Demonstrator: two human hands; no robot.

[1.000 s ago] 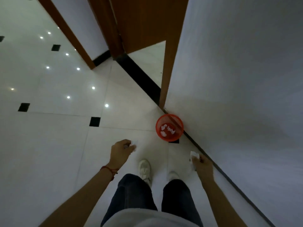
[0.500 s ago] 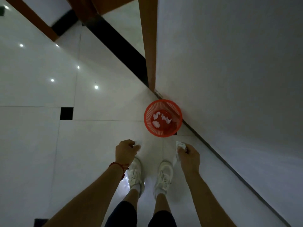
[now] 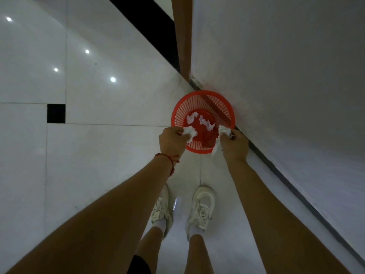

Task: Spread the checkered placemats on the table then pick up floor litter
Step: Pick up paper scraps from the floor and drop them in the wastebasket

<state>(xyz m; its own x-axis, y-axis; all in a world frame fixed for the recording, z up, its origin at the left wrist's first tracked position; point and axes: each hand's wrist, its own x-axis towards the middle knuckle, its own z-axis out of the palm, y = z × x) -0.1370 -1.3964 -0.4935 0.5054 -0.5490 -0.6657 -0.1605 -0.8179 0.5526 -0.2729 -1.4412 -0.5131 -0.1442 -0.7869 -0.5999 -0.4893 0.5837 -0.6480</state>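
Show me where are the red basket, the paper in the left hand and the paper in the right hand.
red basket (image 3: 197, 96): head view, on its far rim.
paper in the left hand (image 3: 190, 132): head view, on the crumpled white wad.
paper in the right hand (image 3: 223, 131): head view, on its upper crumpled part.

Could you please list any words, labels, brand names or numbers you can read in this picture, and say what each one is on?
None can be read.
Red basket: plain slatted plastic, no label in view.
Crumpled white papers held by the left hand and the right hand: no print visible.
White shoes: no logo can be made out; too dim and blurred to tell.
Floor tiles and wall: no signs or writing.
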